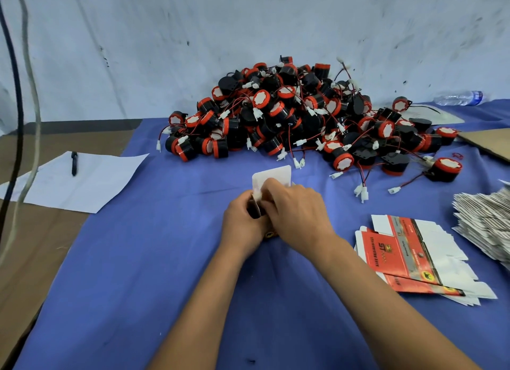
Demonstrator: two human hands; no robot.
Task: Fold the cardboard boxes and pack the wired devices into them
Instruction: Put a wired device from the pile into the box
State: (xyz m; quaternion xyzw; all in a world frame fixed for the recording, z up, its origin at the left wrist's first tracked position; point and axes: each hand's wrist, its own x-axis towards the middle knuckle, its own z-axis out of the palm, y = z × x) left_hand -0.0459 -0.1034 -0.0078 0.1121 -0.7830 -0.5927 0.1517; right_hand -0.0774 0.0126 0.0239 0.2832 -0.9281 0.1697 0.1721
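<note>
Box [271, 178], white card flap up; both hands' fingers [269, 193] curled gripping it on blue cloth [138, 259].

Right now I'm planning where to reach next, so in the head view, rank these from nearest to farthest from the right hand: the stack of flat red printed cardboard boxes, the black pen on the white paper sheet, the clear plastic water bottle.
From the right hand:
1. Stack of flat red printed cardboard boxes, close on its right.
2. Black pen, far left on the white paper sheet.
3. Clear plastic water bottle, back right by the wall.
</note>
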